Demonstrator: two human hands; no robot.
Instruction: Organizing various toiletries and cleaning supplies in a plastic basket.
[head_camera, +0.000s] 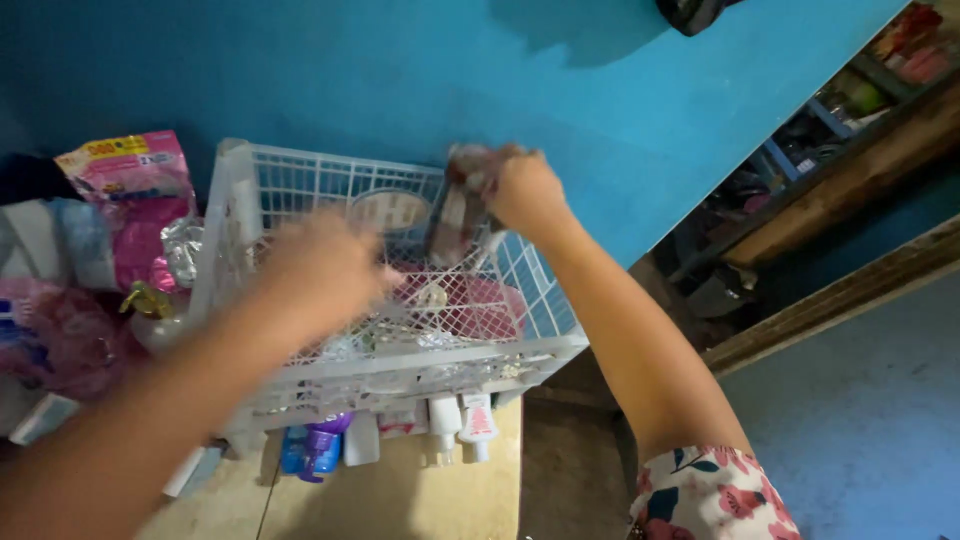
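One dark, crinkled packet (462, 205) is in the right hand (525, 192). The fingers are closed around its upper part, and the packet hangs down from the hand over the back half of a white plastic basket (560, 345). It is blurred, so its exact kind cannot be told.

The left hand (322, 268) is also over this basket, nearer to the front left side. It is strongly blurred, and I cannot tell if it is open or closed, or if it holds anything.

There is one basket, with lattice walls, standing against a blue wall (620, 110). Inside it, one round white lid or container (390, 212) leans near the back wall, just left of the packet, and something pink (485, 300) lies at the bottom, below the right hand.

Under the front edge of the basket, on a pale wooden surface (420, 500), stand about five small bottles: one blue (293, 450), one purple (325, 445), and three white (445, 420).

Left of the basket there is one pink refill pouch (135, 200) and one pump bottle with a gold top (150, 310). The right arm has a floral sleeve (710, 500).
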